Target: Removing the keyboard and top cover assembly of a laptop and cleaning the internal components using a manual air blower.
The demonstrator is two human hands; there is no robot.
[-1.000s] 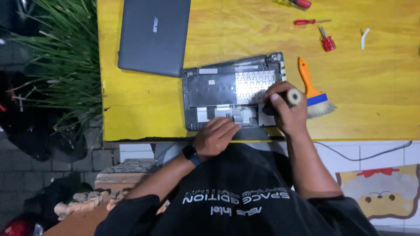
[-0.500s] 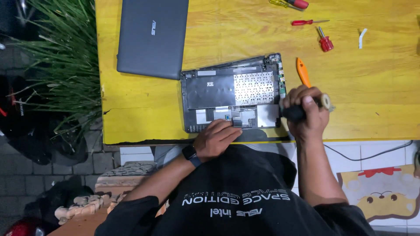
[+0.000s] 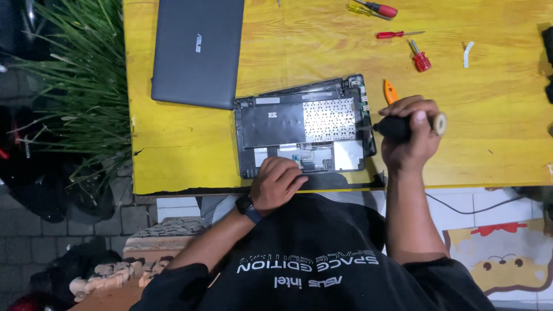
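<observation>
We press our left hand flat on the near edge of the opened laptop base, which lies on the yellow surface, while our right hand has its grip closed around a black-handled brush just beside the base's right edge. If the left hand's open grip slackens, we judge the base could slide off the near edge. Stray bristles could also snag the exposed parts inside.

One head camera looks straight down, from well above, at the yellow table and the person's lap.
</observation>
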